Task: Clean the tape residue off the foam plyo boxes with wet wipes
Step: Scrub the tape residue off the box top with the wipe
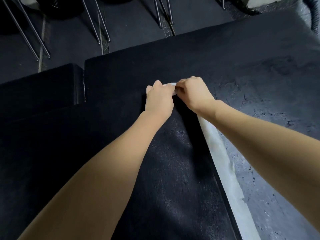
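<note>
Nearest the camera lies the low black box [173,170], its vinyl skin faintly creased and shiny. Along the right edge of this box runs a long pale strip of tape residue [223,153], rough and patchy, from the bottom of the view up toward the hands. Right of the strip, a greyer box top [268,104] looks mottled and streaked; whether that is wet or leftover glue cannot be told.

At the far end of the near box, both hands meet over its corner. The left hand [158,99] has its fingers curled down on one end of a small white wet wipe [170,84], and the right hand [193,94] pinches the other end, so both grips are clamped on the wipe, which is bunched between them just above the far end of the strip. Most of the wipe is hidden by the fingers.

The wipe is likely thin, limp and slippery; it would handle best folded into a pad and pressed under flat fingers, not held by a corner. The box should give softly under pressure, so rubbing firmly along the strip, with the other hand bracing the box, seems wise. The vinyl could scuff if scraped hard.

Beyond the near box, another black box [43,87] sits to the left, and farther off thin metal legs [97,23] stand on the dark floor [135,23].
</note>
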Tool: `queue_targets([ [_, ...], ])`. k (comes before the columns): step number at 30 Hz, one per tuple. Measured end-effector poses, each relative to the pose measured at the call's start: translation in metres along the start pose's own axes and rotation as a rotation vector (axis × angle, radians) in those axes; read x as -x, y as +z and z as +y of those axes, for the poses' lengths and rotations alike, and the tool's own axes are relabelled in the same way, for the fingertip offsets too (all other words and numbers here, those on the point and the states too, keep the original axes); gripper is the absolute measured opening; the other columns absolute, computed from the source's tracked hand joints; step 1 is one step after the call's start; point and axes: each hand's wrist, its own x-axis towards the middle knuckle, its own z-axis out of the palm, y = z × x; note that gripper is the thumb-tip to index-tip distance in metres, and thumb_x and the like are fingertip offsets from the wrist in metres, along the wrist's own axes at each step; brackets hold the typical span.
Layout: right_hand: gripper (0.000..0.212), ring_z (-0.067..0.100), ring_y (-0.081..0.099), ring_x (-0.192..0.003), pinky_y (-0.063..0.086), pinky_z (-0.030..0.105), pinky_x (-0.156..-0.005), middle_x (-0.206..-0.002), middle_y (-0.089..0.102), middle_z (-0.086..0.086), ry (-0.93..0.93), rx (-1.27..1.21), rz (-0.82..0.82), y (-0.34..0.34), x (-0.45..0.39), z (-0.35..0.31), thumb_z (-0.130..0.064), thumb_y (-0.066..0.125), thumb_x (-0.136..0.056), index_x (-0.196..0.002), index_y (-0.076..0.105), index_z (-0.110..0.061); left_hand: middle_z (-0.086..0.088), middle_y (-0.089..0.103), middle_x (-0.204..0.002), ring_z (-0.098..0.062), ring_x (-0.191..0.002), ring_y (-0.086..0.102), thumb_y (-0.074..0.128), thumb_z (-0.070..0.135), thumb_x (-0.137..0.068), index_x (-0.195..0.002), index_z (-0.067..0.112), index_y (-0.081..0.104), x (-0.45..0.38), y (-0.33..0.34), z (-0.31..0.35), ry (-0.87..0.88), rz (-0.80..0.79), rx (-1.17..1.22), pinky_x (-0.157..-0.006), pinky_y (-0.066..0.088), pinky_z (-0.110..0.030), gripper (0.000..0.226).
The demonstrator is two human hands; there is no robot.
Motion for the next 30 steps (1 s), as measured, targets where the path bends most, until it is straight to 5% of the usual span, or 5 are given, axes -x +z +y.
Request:
queue_targets([
  [5,0.025,0.025,0.049,-0.075,0.048,0.038,-0.069,-0.078,0.065,-0.003,-0.209,0.000,0.058,0.002,0.047,0.007,0.003,0.054,-0.084,-0.087,0.070,-0.016,0.011,0.011,-0.072,-0.018,-0.061,0.025,0.068,-0.022,-0.056,-0.081,0.003,0.069,0.045,0.002,0.002,0.229,0.198,-0.001,-0.052,0.034,-0.030,0.036],
  [11,0.023,0.033,0.059,-0.077,0.048,0.036,-0.072,-0.087,0.069,0.007,-0.139,0.106,0.070,0.007,-0.002,0.006,0.000,0.051,-0.088,-0.089,0.073,-0.009,-0.008,0.038,-0.099,-0.029,-0.089,0.048,0.042,0.014,-0.102,-0.120,0.013,0.065,-0.010,-0.002,-0.004,0.107,0.009,-0.068,-0.075,0.046,-0.036,0.029],
  [16,0.026,0.035,0.065,-0.077,0.057,0.041,-0.072,-0.088,0.072,0.011,0.075,0.062,0.022,0.008,-0.030,0.006,-0.010,0.048,-0.087,-0.087,0.074,-0.014,-0.009,0.047,-0.101,-0.030,-0.097,0.053,0.041,0.007,-0.093,-0.111,0.018,0.069,-0.044,0.009,-0.005,0.069,-0.013,-0.089,-0.071,0.038,-0.032,0.036],
  [27,0.026,0.033,0.055,-0.073,0.049,0.039,-0.073,-0.091,0.070,0.015,-0.122,0.079,0.029,-0.019,0.073,-0.009,-0.009,0.056,-0.094,-0.107,0.078,-0.015,0.007,0.039,-0.068,-0.022,-0.078,0.041,0.046,0.001,-0.082,-0.103,0.027,0.068,0.044,-0.001,0.013,0.246,-0.038,-0.221,-0.083,0.036,-0.034,0.041],
  [30,0.022,0.019,0.049,-0.064,0.044,0.031,-0.066,-0.072,0.060,-0.003,-0.135,0.064,0.025,-0.021,0.122,-0.020,-0.011,0.060,-0.095,-0.105,0.079,-0.017,0.007,0.039,-0.066,-0.024,-0.079,0.046,0.045,0.000,-0.081,-0.102,0.026,0.068,0.098,-0.006,0.016,0.288,-0.062,-0.221,-0.080,0.036,-0.034,0.040],
])
